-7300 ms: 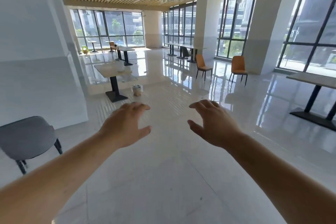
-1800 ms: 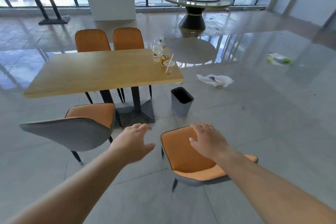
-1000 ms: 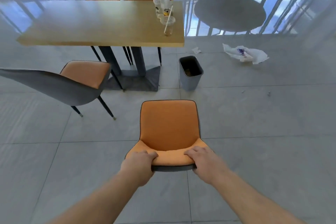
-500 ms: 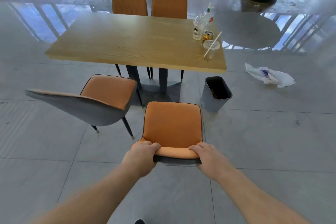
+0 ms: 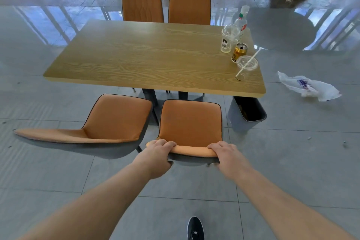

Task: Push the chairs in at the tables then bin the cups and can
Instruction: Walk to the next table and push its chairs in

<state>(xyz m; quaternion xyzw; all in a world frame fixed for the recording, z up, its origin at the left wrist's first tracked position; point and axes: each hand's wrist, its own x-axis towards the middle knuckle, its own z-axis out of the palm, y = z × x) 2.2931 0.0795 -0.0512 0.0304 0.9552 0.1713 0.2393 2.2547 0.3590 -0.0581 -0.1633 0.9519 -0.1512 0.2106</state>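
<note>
With my left hand (image 5: 158, 155) and right hand (image 5: 227, 152) each in a closed grip on the orange chair's (image 5: 191, 125) backrest, I should push straight, squaring it under the table (image 5: 136, 60).

Orange chair (image 5: 191, 125) gripped at its backrest by both hands; clear cups (image 5: 246, 67) and gold can (image 5: 239, 52) upright, ahead-right of right hand (image 5: 227, 154).

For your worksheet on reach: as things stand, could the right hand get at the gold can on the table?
Probably not yet: the right hand grips the chair backrest, and the can stands beyond it.
</note>
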